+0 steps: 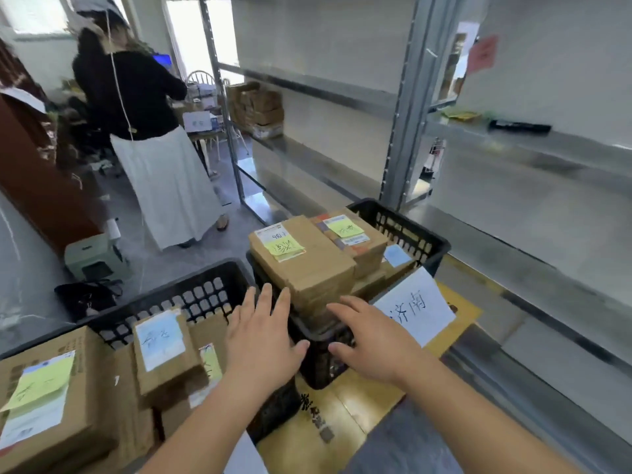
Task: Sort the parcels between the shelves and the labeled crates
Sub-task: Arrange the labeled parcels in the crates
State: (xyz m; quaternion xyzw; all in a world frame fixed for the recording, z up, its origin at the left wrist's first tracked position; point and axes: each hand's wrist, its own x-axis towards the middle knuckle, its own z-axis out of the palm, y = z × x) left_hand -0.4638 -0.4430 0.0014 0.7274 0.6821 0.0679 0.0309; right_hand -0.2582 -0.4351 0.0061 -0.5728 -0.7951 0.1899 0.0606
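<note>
both hands, left hand (pixel 261 331) and right hand (pixel 371 340), hover with fingers straight and spread, holding nothing, just before the brown cardboard parcel with a yellow note (pixel 301 265) on top of the black plastic crate (pixel 415 234). it looks stiff, probably not light; better to grip its two side edges.

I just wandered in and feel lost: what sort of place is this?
Probably a small parcel-sorting or stock room. Bare metal shelving lines the wall, black plastic crates on the floor hold taped cardboard parcels with sticky notes, and one crate carries a handwritten paper label.
</note>
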